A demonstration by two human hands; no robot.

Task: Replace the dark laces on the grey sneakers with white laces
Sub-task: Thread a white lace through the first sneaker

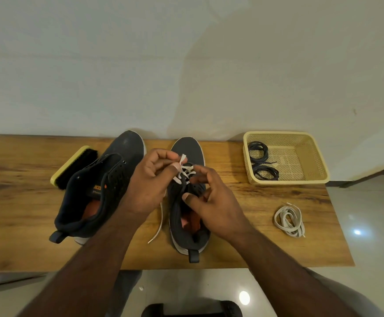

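Midway, the left hand [148, 179] is pinching a flat white lace [183, 167] at the right grey mesh sneaker [187, 202] on the wooden table [243, 225]; the right hand [211, 200], fingers loosely curled and empty, is steadying. Next likely: threading further eyelets.

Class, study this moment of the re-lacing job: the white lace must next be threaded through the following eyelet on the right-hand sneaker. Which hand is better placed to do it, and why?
Probably the left hand: it already pinches the white lace above the eyelets of the right-hand sneaker. The right hand grips no lace; it seems better placed to steady the shoe.
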